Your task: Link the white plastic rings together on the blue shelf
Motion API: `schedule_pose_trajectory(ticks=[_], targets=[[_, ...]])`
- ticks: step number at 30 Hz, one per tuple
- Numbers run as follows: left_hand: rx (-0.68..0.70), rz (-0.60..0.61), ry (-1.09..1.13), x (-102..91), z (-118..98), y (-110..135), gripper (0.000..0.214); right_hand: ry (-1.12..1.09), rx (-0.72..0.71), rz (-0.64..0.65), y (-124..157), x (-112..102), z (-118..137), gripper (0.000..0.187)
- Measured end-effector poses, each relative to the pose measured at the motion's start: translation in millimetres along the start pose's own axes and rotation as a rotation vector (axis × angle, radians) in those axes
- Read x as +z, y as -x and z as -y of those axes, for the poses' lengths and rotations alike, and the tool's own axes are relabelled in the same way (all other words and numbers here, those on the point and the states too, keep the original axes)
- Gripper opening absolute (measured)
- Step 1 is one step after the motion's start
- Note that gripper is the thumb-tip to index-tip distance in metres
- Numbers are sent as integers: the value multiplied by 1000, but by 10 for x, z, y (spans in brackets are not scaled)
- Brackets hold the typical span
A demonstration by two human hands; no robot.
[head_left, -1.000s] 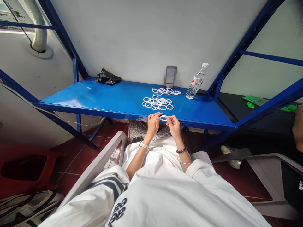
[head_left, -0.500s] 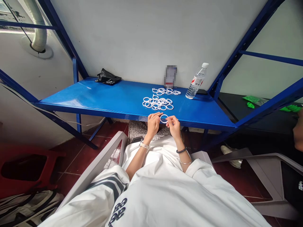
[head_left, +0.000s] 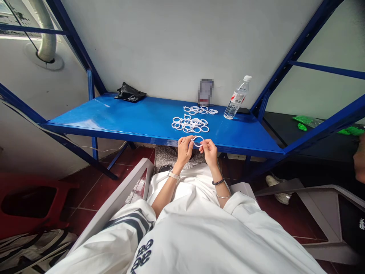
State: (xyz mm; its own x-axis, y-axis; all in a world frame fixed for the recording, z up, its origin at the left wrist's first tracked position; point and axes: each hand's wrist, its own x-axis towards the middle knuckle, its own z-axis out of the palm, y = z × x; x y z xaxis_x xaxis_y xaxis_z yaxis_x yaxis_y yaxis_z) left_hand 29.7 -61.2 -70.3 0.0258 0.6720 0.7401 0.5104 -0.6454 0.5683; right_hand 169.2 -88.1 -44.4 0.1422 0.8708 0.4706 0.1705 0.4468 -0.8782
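Observation:
A white ring (head_left: 199, 136) is held up between my two hands at the table's front edge. My left hand (head_left: 184, 147) pinches its left side, where a small tab seems to sit under the fingertips. On the opposite side, the thumb and fingers of my right hand (head_left: 210, 151) are closed on the rim. Just beyond my hands lies a loose cluster of similar white rings (head_left: 196, 129), partly overlapping. Behind it a smaller group of white rings (head_left: 203, 110) rests in a row.
The blue table (head_left: 142, 118) carries a water bottle (head_left: 236, 99) at the right, a black plastic bag (head_left: 129, 93) at the back left and a blurred upright object (head_left: 205, 92) against the wall. Green items (head_left: 306, 121) lie on a dark table at the right, near another person's arm (head_left: 359, 161).
The held ring has turned and shifted slightly, its left end now under my left fingertips. My right fingers have moved a little around the rim. The rings on the table look unchanged.

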Motion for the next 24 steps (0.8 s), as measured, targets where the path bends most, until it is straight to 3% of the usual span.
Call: schedule_pose_trajectory(ticks=[24], targets=[[5, 25, 2, 20, 45, 1, 58, 48, -14, 12, -10, -3, -2, 56]])
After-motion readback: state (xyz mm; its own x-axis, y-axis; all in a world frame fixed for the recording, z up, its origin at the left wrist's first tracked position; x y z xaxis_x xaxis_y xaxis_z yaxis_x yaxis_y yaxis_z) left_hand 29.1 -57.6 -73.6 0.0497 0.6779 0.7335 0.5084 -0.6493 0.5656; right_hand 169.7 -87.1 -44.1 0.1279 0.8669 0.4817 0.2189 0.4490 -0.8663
